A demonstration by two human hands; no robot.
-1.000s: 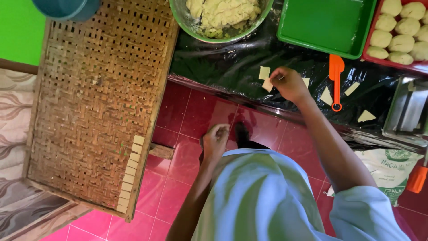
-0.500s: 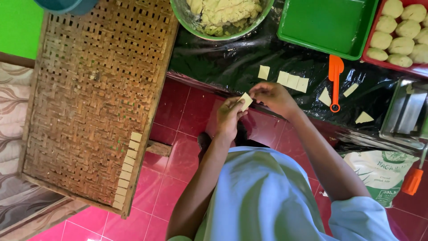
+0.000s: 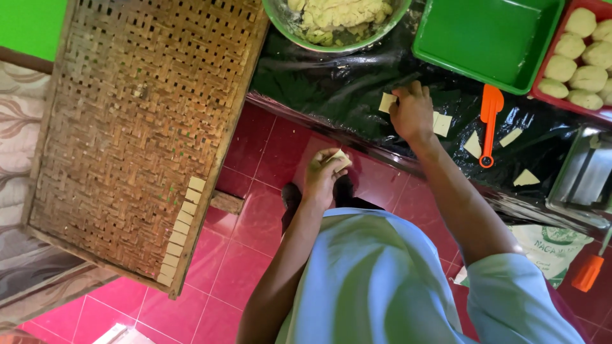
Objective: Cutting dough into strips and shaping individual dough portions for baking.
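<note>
My left hand holds a small stack of pale dough squares over the red tiled floor, just short of the black plastic sheet. My right hand rests on that sheet with its fingers on a dough square; another square lies right beside it. More cut pieces lie scattered to the right near an orange scraper. A row of squares lines the near edge of the woven bamboo tray.
A green bowl of dough sits at the top. A green tray and a red tray with dough balls stand at upper right. A metal machine and an orange-handled tool are at right.
My right hand passed a dough square to my left hand, then went back up onto the black sheet to another square. My left hand now keeps the stack alone.
</note>
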